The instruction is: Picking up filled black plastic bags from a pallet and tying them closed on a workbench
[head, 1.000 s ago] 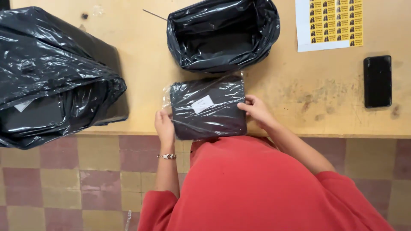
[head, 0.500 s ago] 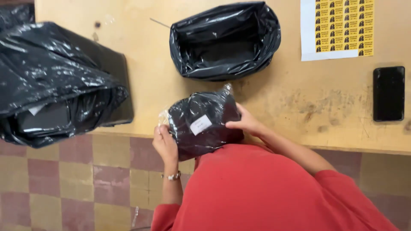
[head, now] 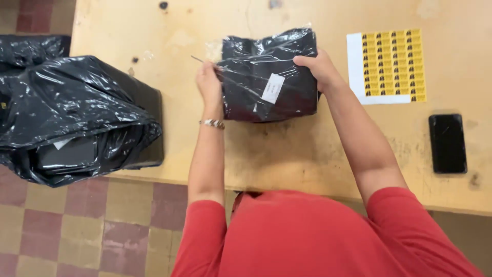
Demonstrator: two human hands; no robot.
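Observation:
I hold a flat package of folded black fabric in clear plastic (head: 266,77), with a small white label on its face, out over the wooden table (head: 287,154). My left hand (head: 209,82) grips its left edge; a bracelet shows on that wrist. My right hand (head: 319,66) grips its upper right corner. The package covers the black-lined container that stood at the table's middle back, so that container is hidden.
A large black plastic bag (head: 72,118) holding more packed items sits at the table's left edge. A sheet of yellow stickers (head: 390,65) lies at the right, and a black phone (head: 448,142) lies nearer the right edge. Checkered floor tiles (head: 77,225) show below.
Both hands have carried the package up and away from my body, from the table's near edge to over the middle of the table, hiding the black-lined container.

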